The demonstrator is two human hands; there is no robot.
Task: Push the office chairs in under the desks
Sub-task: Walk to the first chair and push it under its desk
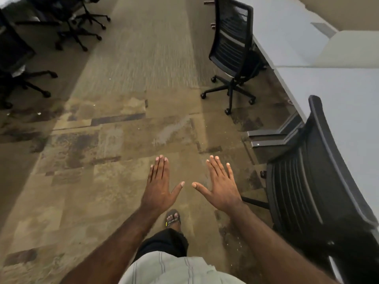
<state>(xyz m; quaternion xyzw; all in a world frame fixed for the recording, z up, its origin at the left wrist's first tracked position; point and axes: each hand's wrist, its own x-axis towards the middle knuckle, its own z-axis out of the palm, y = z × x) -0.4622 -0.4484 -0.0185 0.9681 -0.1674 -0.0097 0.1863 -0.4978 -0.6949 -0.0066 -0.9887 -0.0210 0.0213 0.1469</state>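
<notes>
A black mesh-backed office chair [231, 46] on castors stands at the upper right, its seat part way under the long pale desk [348, 95] that runs along the right side. Closer to me at the lower right, a second black chair [303, 191] sits tight against the desk edge. My left hand [160, 185] and my right hand [221, 185] are stretched out flat over the carpet in the middle, palms down, fingers apart, holding nothing. The right hand is a short way left of the near chair and touches neither chair.
Several black office chairs [78, 23] stand along the left edge by another desk. A wide aisle of worn brown carpet [123, 140] runs between the two rows. Metal desk feet [268, 138] stick out onto the floor at the right. My sandalled foot [173, 218] is below my hands.
</notes>
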